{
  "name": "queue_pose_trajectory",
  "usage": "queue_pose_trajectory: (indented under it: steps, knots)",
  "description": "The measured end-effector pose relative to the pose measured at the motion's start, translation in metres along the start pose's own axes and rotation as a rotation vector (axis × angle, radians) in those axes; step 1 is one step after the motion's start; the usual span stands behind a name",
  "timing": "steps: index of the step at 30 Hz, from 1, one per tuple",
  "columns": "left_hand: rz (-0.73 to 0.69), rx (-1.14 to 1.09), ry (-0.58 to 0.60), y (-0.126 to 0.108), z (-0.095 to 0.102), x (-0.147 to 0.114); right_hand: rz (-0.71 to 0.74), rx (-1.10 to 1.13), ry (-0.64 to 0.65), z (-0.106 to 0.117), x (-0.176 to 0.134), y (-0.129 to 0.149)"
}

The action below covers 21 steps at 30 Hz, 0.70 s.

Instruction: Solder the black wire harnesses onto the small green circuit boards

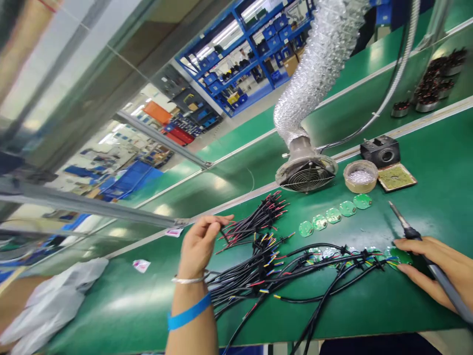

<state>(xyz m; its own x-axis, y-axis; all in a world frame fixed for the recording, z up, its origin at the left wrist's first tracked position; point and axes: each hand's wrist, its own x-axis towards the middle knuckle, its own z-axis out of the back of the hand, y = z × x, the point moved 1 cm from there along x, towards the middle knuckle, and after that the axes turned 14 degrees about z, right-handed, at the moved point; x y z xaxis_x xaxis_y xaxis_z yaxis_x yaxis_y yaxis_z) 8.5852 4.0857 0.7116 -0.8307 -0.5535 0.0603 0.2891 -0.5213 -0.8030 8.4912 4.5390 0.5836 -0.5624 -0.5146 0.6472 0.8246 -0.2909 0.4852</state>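
Note:
My left hand [199,246], with a blue band at the wrist, is pinched on a thin black wire [224,235] beside a bundle of short black wires with red ends [254,219]. My right hand [439,264] grips a soldering iron [416,234], its tip pointing up and away. The thumb and a finger of that hand also reach a green round circuit board [401,256] at the end of a row. Black cables [325,266] run to these boards and partly cover them. A pile of black cables with coloured ends [244,276] lies between my hands.
Several green circuit boards [333,215] lie in a row behind the cables. Beyond them are a round solder tub [360,176], a yellow sponge tray [397,177] and a black iron holder [380,151]. A fume duct [308,172] hangs overhead. White plastic [55,305] lies left.

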Motion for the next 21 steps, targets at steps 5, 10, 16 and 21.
queue_pose_trajectory:
  steps: [5,10,16,21]
  knots:
    - [-0.075,0.002,0.357,-0.092,-0.084,-0.043,0.051,0.017,0.057,0.008,0.005,0.010]
    - [-0.153,0.148,0.628,-0.129,-0.206,-0.089,-0.199,0.213,-0.123,0.002,0.017,0.032]
    - [-0.238,0.163,0.552,-0.115,-0.240,-0.101,-0.314,0.335,-0.255,-0.010,0.024,0.039]
    - [0.003,0.013,0.721,-0.114,-0.239,-0.098,-0.331,0.358,-0.267,-0.010,0.030,0.037]
